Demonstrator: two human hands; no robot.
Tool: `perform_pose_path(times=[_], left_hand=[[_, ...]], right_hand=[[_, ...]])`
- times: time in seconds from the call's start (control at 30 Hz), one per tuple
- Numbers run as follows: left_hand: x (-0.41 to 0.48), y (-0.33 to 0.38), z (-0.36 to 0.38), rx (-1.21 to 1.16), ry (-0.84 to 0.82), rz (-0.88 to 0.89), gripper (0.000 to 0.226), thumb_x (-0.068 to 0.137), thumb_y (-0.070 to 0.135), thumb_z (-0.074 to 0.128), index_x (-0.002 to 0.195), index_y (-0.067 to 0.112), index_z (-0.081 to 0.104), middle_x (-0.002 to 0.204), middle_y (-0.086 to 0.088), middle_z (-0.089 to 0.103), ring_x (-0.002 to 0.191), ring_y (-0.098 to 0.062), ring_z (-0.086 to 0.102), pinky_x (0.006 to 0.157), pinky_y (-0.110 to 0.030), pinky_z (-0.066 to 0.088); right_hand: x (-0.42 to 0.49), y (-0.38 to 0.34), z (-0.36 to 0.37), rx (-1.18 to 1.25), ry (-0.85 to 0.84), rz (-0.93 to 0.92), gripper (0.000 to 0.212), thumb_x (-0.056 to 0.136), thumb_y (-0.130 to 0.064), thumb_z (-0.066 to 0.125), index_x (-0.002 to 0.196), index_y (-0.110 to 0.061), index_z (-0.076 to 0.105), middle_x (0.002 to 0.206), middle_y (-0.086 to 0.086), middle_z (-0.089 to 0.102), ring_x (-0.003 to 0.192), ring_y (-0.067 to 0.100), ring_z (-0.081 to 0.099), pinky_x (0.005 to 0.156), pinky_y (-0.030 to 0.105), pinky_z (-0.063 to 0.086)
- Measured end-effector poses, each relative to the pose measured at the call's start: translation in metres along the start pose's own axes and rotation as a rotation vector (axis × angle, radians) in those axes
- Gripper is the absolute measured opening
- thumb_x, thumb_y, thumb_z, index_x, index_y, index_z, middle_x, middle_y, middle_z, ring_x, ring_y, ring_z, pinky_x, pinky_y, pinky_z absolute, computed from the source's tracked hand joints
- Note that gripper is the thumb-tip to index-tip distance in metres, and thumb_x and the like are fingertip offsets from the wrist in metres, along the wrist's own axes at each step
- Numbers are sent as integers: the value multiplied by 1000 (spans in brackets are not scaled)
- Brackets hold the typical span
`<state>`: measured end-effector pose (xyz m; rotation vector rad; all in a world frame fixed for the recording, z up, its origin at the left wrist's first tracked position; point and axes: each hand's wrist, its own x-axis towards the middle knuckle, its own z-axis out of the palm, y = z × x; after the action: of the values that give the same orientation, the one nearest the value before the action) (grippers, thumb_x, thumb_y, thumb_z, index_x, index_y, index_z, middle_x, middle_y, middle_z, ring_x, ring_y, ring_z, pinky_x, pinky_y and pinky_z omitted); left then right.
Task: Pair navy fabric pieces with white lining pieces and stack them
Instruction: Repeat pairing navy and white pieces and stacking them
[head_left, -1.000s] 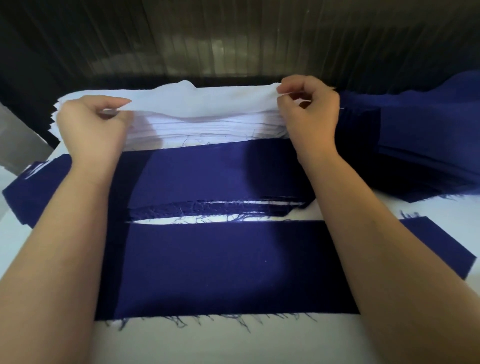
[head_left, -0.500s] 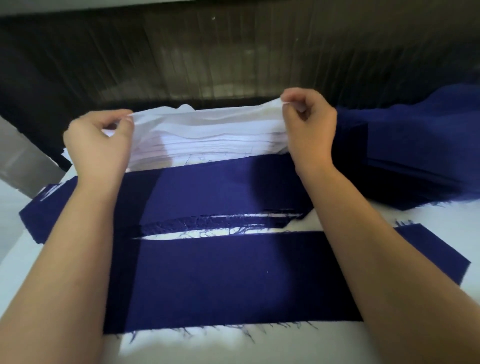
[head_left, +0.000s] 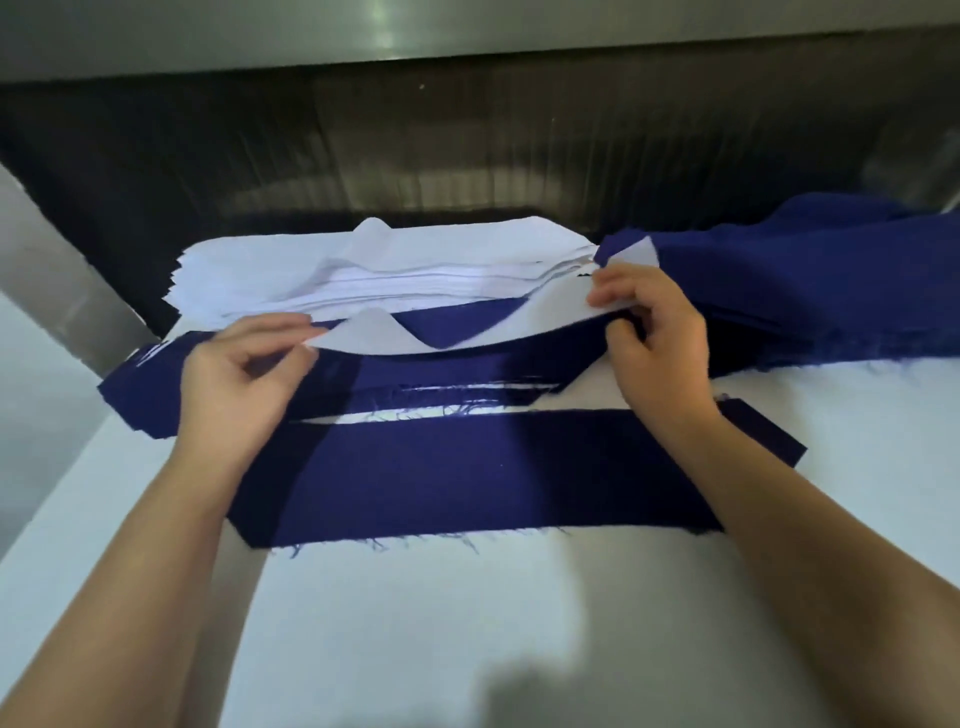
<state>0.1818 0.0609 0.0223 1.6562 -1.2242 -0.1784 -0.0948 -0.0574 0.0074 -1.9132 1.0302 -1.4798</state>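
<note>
A thin white lining piece (head_left: 550, 317) hangs stretched between my hands, sagging in the middle. My left hand (head_left: 244, 364) pinches its left end and my right hand (head_left: 654, 332) pinches its right end. It hovers above a stack of navy pieces with white edges showing (head_left: 457, 374). Behind it stands the pile of white lining pieces (head_left: 374, 270). A single navy fabric piece (head_left: 493, 473) lies flat on the table nearer to me, under my forearms.
A heap of navy fabric (head_left: 810, 280) fills the back right. The white table (head_left: 467, 623) stretches toward me. A dark ribbed wall (head_left: 467, 156) rises behind the piles, and a grey slanted panel (head_left: 57, 270) stands at the left.
Both hands have lifted one white lining piece off the white pile and drawn it toward me, over the navy stack. The view has tilted upward.
</note>
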Motion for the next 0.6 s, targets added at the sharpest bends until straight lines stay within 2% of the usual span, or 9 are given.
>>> perform_pose_path(times=[0.1,0.17,0.2,0.27,0.33,0.37,0.5,0.6], left_hand=[[-29,4,-7,-81,-74,-2,31,86,-3,63,102,22,70,103,14,70,100,6,61,87,-7,43],[-47,4,-12,-64,-111,28,36,86,-5,63,95,30,69,95,24,70,98,7,61,87,-8,43],[-55,2,-14,-39,-131,36,37,86,-5,63,94,31,69,96,23,71,98,6,62,90,-12,45],[-70,-4,-18,-31,-171,15,32,87,-3,63,94,26,73,102,11,72,104,-5,63,96,-31,49],[-82,-5,-21,-51,-204,-13,27,87,-2,63,95,21,75,103,9,72,106,-12,63,95,-43,50],[-85,-5,-21,-37,-215,8,27,87,-1,65,94,24,75,102,10,72,105,-9,63,96,-40,49],[-85,2,-22,7,-243,81,21,88,16,64,101,33,67,112,13,64,105,7,56,95,-9,37],[-81,-4,-22,9,-168,38,20,96,18,56,108,33,64,114,19,60,108,9,52,93,-7,36]], right_hand=[[-27,-1,-16,-70,37,-201,25,79,7,44,88,-4,65,107,4,58,101,15,57,88,19,45],[-41,-3,-29,-109,67,-249,23,81,0,44,83,0,67,101,7,59,95,18,58,87,21,46],[-46,-4,-35,-113,80,-241,24,81,-2,43,82,0,67,98,7,60,94,16,57,86,18,45],[-56,-5,-48,-103,95,-194,27,77,-2,40,80,-1,67,92,5,62,90,11,57,82,16,45],[-64,-7,-59,-65,106,-104,29,72,-2,38,77,-5,66,84,-2,63,83,7,59,79,19,47],[-67,-7,-63,-47,119,-48,30,70,-2,37,75,-8,66,82,-5,64,80,5,60,79,20,48],[-70,-9,-68,-19,145,181,27,70,-8,39,71,-16,65,74,-6,66,68,6,63,69,26,51],[-65,-5,-68,-49,97,330,20,84,-17,47,86,-20,66,87,-13,64,58,8,64,62,26,49]])
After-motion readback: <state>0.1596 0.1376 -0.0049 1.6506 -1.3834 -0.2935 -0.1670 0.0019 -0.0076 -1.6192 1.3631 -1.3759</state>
